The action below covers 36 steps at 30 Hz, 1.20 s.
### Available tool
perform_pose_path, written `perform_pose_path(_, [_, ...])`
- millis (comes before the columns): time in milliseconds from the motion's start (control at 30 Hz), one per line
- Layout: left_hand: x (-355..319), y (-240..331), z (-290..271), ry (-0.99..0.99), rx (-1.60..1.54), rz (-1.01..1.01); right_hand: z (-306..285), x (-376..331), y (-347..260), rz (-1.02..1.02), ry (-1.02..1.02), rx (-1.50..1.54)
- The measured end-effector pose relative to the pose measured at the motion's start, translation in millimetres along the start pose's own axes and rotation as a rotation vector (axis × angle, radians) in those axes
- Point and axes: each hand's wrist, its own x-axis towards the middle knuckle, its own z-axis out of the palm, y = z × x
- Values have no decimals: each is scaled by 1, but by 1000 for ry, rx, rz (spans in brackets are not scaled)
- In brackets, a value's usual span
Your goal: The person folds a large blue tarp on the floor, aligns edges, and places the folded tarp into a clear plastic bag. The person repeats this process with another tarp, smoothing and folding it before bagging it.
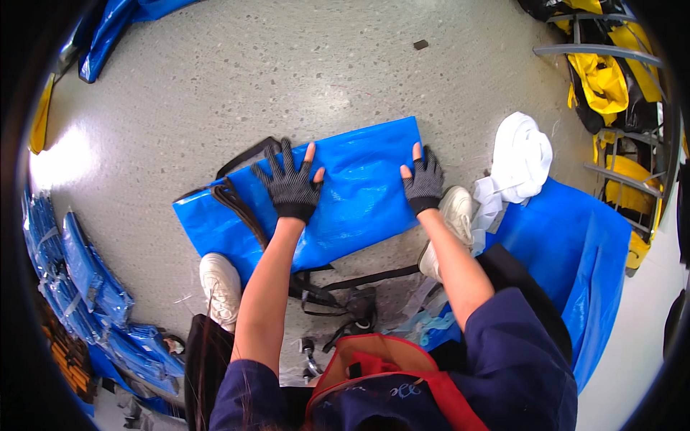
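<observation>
A folded blue tarpaulin bag [345, 190] lies flat on the speckled grey floor [215, 79], directly in front of the person's white shoes. The left hand [289, 183], in a dark fingerless glove, rests on the left half of the bag with its fingers spread wide and its palm pressed down. The right hand [424, 179], gloved the same way, lies flat on the bag's right edge, fingers open and holding nothing. Dark brown straps [241, 205] bunch at the bag's left end, just beside the left hand. To the right of the bag a white cloth [521, 158] is heaped on another blue sheet [582, 244]. Far to the bag's left, folded blue bags [79, 280] are stacked, and yellow bags [604, 79] hang beyond its upper right.
</observation>
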Motion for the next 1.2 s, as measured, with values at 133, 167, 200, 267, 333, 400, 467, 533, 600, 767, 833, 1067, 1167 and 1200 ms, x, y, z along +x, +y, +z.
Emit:
perform_pose_path(133, [-20, 56, 17, -6, -101, -93, -14, 8, -13, 150, -139, 74])
perform_pose_path(167, [-53, 74, 17, -57, -260, -56, -19, 16, -9, 188, -156, 155])
perform_pose_path(200, [-92, 85, 20, -69, -276, -47, -24, 20, -7, 231, -175, 240])
perform_pose_path(267, [-116, 91, 22, -79, -295, -25, -18, 20, 10, 250, -120, 398])
perform_pose_path(333, [-108, 88, 10, -72, -305, -25, -24, 20, 20, 368, -248, 721])
perform_pose_path(400, [-60, 80, 5, -42, -280, -15, -33, 19, 37, 426, -439, 976])
perform_pose_path(467, [-28, 72, 12, -7, -271, 10, -62, 14, 20, 220, -488, 1055])
perform_pose_path(533, [-13, 70, 18, -5, -299, 39, -104, 7, -29, 88, -503, 964])
perform_pose_path(600, [-12, 67, 21, 10, -396, 85, -140, -16, -99, -28, -542, 656])
perform_pose_path(767, [2, -6, 23, -374, -1085, 50, -135, -47, -218, 39, -552, 485])
perform_pose_path(833, [19, -53, 13, -387, -965, 224, -110, -59, -244, -130, -527, 427])
perform_pose_path(1067, [-35, -138, -96, 147, -172, 525, -38, -55, -273, -61, -572, 290])
perform_pose_path(1167, [-67, -156, -73, 203, -72, 368, -19, -60, -277, -123, -550, 201])
perform_pose_path(1200, [-60, -155, -67, 175, -138, 302, -16, -63, -277, -147, -525, 176])
